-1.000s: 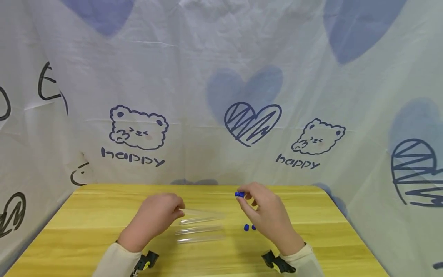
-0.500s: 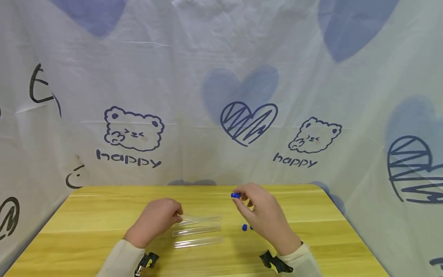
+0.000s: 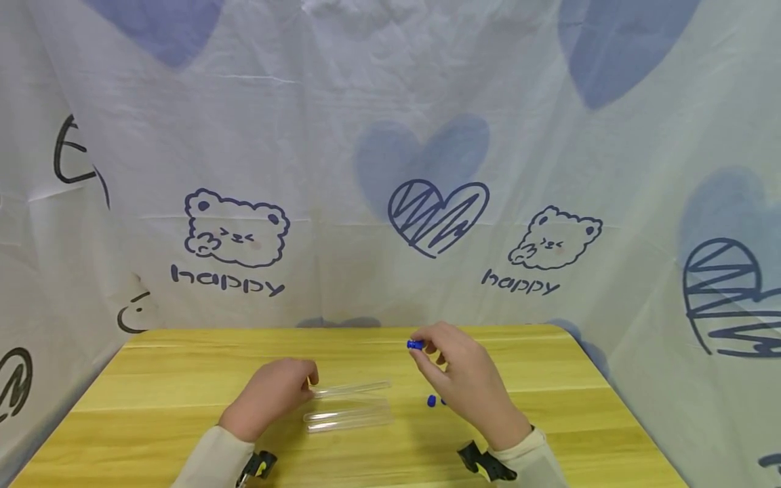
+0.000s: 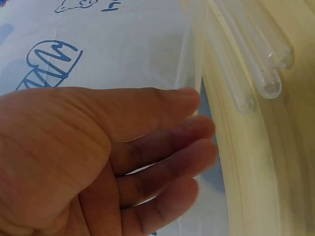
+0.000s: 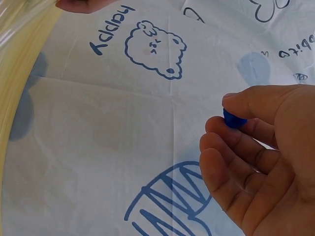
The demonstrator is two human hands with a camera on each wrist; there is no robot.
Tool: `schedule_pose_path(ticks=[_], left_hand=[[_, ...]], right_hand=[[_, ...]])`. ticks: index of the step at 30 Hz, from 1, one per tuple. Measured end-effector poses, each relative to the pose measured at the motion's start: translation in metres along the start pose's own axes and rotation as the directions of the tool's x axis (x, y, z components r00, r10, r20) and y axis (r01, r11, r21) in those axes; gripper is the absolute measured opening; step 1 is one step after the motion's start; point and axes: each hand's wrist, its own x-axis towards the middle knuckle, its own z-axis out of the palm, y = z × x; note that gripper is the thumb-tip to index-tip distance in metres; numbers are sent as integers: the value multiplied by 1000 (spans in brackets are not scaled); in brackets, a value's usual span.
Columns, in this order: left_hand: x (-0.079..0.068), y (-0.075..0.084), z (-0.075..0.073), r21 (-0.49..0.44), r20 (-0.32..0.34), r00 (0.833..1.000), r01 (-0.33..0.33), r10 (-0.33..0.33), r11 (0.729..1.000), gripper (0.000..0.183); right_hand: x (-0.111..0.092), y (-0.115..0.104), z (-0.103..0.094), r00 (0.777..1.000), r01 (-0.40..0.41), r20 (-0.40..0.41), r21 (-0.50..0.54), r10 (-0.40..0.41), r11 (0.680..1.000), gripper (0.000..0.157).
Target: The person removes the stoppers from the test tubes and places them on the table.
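Observation:
My left hand [image 3: 271, 394] pinches one end of a clear test tube [image 4: 190, 54] between thumb and fingers, the other fingers loosely bent. In the head view this tube is faint and overlaps those on the table. Three more clear test tubes [image 4: 269, 87] lie side by side below it, rounded ends toward my left side. My right hand [image 3: 468, 376] holds a small blue cap [image 3: 415, 344] between thumb and index finger, raised at the far side. The right wrist view shows the cap [image 5: 233, 120] partly covered by the thumb.
Two small blue caps [image 3: 431, 400] lie on the wooden table [image 3: 537, 407] below my right hand, one mostly hidden by it. A white cloth [image 3: 342, 271] printed with hearts and bears hangs behind the table's far edge.
My left hand has come down and nearer with the test tube, which now crosses over the lying ones. My right hand stays almost still with the blue cap.

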Motion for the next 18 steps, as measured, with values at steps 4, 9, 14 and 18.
schedule_pose_path(ticks=[4,9,14,18], left_hand=[[-3,-2,1,-24,29,1000,14,-13,1000,16],[-5,-5,4,-57,74,997,37,-33,998,17],[-6,-7,8,-62,81,996,39,-34,997,17],[-6,-8,10,-65,77,996,47,-42,997,19]], right_hand=[[0,1,0,1000,14,-3,-8,-14,1000,13],[0,1,0,1000,27,-3,-23,-27,999,12],[0,0,1,1000,17,-3,-52,-17,999,12],[1,0,1,1000,3,-1,-63,-3,998,12]])
